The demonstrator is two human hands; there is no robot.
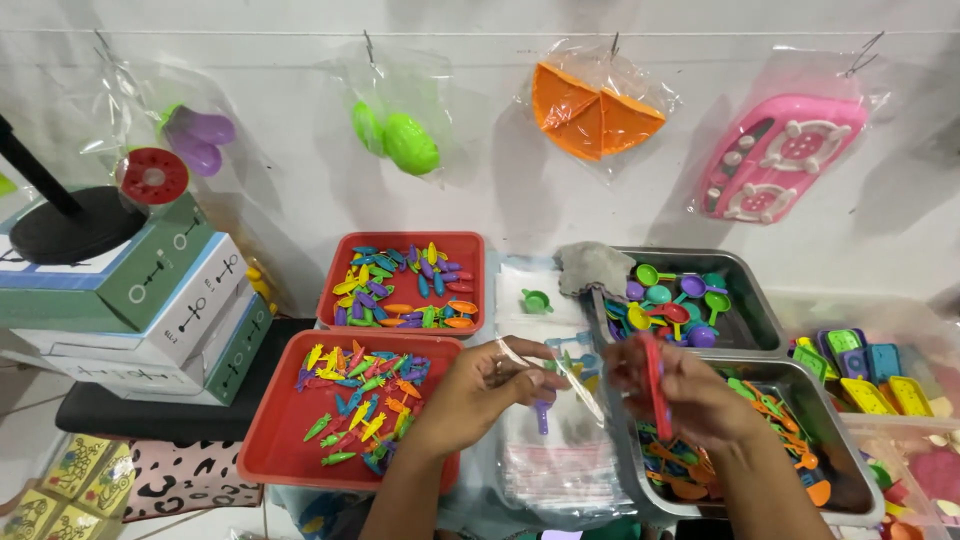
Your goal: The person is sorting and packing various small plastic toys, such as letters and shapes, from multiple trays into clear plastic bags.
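Note:
My left hand [480, 390] holds open a small clear plastic bag [560, 385] over a stack of more clear bags [555, 465]. A purple toy piece [541, 415] shows inside the held bag. My right hand [685, 385] pinches a red toy utensil [655, 385] upright beside the bag's mouth, above a metal tray [850, 440] of orange and green toy pieces.
Two red trays [275, 445] [470, 245] hold small colourful toy pieces. A second metal tray [755, 300] holds toy spoons. Stacked boxes [150, 310] stand at left. Bagged toys hang on the wall: green ones [400, 140], orange ones [595, 115], a pink stove [780, 155].

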